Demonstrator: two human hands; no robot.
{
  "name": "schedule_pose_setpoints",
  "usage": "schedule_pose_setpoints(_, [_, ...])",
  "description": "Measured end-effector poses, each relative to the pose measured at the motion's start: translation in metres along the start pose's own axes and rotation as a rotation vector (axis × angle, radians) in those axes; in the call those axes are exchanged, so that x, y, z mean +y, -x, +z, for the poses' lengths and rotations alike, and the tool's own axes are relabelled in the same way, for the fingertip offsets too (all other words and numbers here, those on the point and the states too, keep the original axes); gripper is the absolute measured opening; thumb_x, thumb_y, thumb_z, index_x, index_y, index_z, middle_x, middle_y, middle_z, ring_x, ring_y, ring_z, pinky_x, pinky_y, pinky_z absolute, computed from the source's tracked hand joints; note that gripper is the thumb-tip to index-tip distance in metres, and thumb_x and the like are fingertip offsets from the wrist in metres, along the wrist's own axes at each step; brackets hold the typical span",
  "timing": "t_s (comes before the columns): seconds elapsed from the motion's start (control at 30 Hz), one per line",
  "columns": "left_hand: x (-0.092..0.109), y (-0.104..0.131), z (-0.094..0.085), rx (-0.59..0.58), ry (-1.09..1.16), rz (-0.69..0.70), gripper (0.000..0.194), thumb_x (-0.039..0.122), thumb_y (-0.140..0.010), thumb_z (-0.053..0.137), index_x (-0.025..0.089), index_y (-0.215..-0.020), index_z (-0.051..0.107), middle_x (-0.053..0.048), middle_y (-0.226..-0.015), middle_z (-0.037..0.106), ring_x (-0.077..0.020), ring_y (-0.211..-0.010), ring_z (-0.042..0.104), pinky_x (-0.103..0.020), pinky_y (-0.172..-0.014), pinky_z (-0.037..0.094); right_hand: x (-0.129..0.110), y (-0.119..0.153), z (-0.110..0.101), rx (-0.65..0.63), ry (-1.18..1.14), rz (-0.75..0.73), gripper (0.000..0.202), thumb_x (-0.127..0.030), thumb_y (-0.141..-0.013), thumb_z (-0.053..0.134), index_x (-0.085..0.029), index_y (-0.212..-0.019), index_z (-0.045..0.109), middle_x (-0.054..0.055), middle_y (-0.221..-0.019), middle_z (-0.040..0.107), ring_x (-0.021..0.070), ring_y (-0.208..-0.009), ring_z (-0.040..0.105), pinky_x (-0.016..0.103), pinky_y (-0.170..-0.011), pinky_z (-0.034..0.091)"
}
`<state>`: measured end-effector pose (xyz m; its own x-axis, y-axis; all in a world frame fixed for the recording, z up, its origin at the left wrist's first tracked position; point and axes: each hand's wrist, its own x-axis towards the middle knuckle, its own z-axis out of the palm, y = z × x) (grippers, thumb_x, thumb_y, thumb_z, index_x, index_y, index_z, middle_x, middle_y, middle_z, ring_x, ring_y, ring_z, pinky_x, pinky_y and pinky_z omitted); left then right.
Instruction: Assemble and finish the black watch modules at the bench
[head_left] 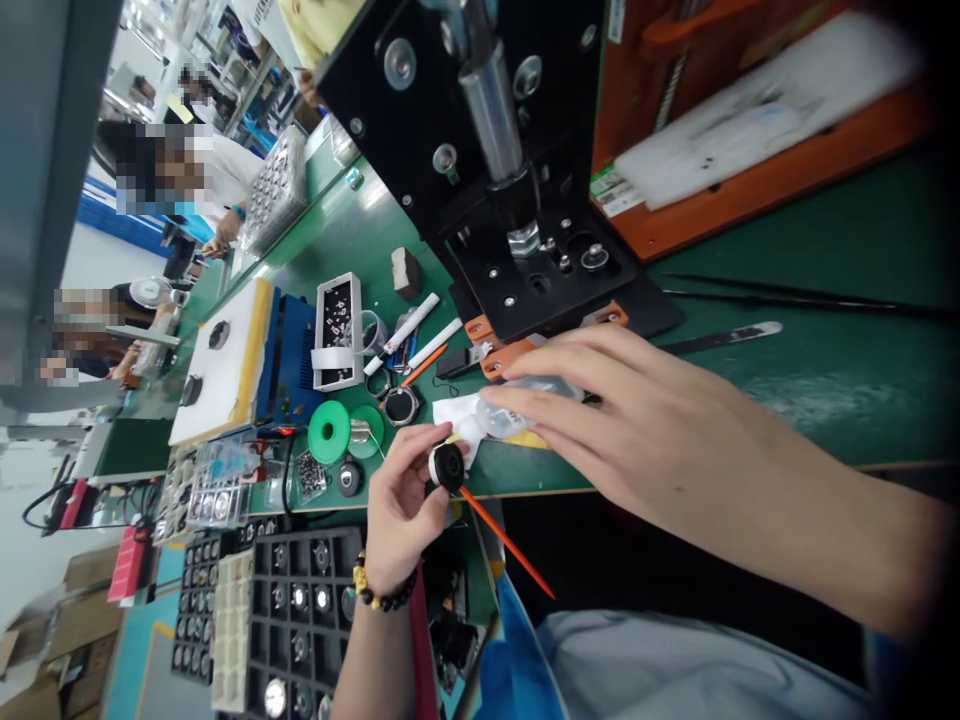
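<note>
My left hand [409,510], with a beaded bracelet at the wrist, pinches a small round black watch case [449,466] between thumb and fingers. A thin orange stick [506,540] juts out from beside the case toward my body; how it is held is hidden. My right hand [622,410] reaches in from the right, its fingers curled over a translucent plastic bottle [499,418]. The bottle's narrow end points toward the left hand, above a white tissue [454,410]. Part of the bottle is covered by the fingers.
A black press [517,200] stands just beyond the hands. Tweezers [795,297] lie right. Leftward are a green spool [328,432], a white parts box [337,330], a second watch case [401,404] and a blue device [289,350]. Compartment trays [300,620] sit below. People work beyond.
</note>
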<state>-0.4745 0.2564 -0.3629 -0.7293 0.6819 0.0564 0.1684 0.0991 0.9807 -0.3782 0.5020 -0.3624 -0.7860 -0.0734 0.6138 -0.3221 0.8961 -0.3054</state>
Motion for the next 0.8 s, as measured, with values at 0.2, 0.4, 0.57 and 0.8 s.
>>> schedule_pose_setpoints(0.2, [0.0036, -0.0004, 0.0016, 0.003, 0.035, -0.069, 0.04, 0.026, -0.091, 0.073, 0.028, -0.131, 0.075, -0.01, -0.128, 0.061, -0.0266, -0.118, 0.065, -0.042, -0.109, 0.057, 0.0018, -0.006, -0.003, -0.03, -0.004, -0.049, 0.035, -0.006, -0.098, 0.051, -0.014, -0.127, 0.069, 0.015, -0.129, 0.067, 0.0318, -0.12, 0.06, 0.048, -0.099, 0.057])
schedule_pose_setpoints(0.4, [0.0038, -0.0006, 0.001, -0.021, 0.029, -0.065, 0.043, 0.022, -0.091, 0.071, 0.029, -0.133, 0.074, -0.01, -0.127, 0.06, -0.0237, -0.118, 0.063, -0.034, -0.107, 0.056, 0.0021, -0.0082, -0.0018, -0.027, -0.008, -0.052, 0.035, -0.006, -0.099, 0.05, -0.017, -0.127, 0.069, 0.013, -0.13, 0.067, 0.0306, -0.122, 0.059, 0.047, -0.099, 0.057])
schedule_pose_setpoints(0.57, [0.0026, 0.0012, 0.0003, -0.022, 0.022, -0.071, 0.043, 0.02, -0.091, 0.07, 0.029, -0.133, 0.074, -0.01, -0.128, 0.06, -0.025, -0.119, 0.062, -0.038, -0.108, 0.056, 0.0019, -0.0092, -0.002, -0.04, 0.024, -0.055, 0.035, -0.008, -0.102, 0.046, -0.017, -0.126, 0.069, 0.013, -0.13, 0.066, 0.0297, -0.121, 0.058, 0.046, -0.097, 0.057])
schedule_pose_setpoints(0.8, [0.0032, 0.0004, -0.0003, -0.016, 0.024, -0.083, 0.044, 0.022, -0.089, 0.071, 0.027, -0.133, 0.075, -0.011, -0.127, 0.061, -0.0271, -0.114, 0.067, -0.04, -0.105, 0.058, 0.0035, -0.0091, -0.0024, -0.029, 0.037, -0.048, 0.036, -0.006, -0.102, 0.044, -0.018, -0.125, 0.07, 0.012, -0.13, 0.066, 0.0287, -0.121, 0.058, 0.046, -0.099, 0.057])
